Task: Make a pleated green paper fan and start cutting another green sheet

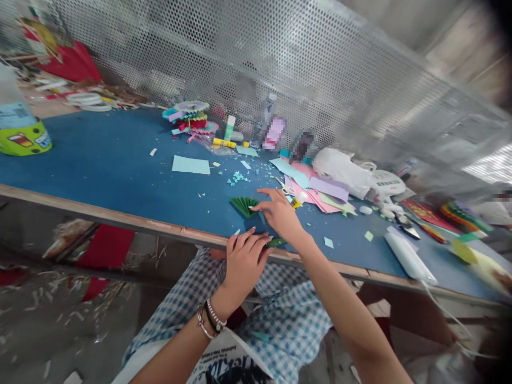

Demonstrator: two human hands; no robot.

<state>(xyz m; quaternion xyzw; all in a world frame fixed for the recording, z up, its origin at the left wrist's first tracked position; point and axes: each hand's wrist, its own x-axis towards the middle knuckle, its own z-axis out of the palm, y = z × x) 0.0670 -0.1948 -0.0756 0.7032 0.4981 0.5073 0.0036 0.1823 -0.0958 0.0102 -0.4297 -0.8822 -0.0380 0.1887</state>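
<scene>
A pleated dark green paper fan (241, 206) lies on the blue tabletop close to the front edge. My right hand (282, 216) reaches over from the right, fingers apart, with a fingertip touching the fan's right side. Nearer to me, my left hand (246, 261) rests palm down at the table edge, its fingers stretched out. Beside its thumb is another green paper piece (276, 242), partly hidden between the two hands. White-handled scissors (285, 186) and a glue stick with a yellow label (298, 200) lie just past my right hand.
Light blue scraps (238, 177) and a pale blue sheet (191, 165) lie beyond the fan. Pleated coloured paper pieces (192, 118) are stacked at the back. Pink and lilac sheets (328, 188), a white plastic bag (342, 169) and a white corded device (410, 256) occupy the right.
</scene>
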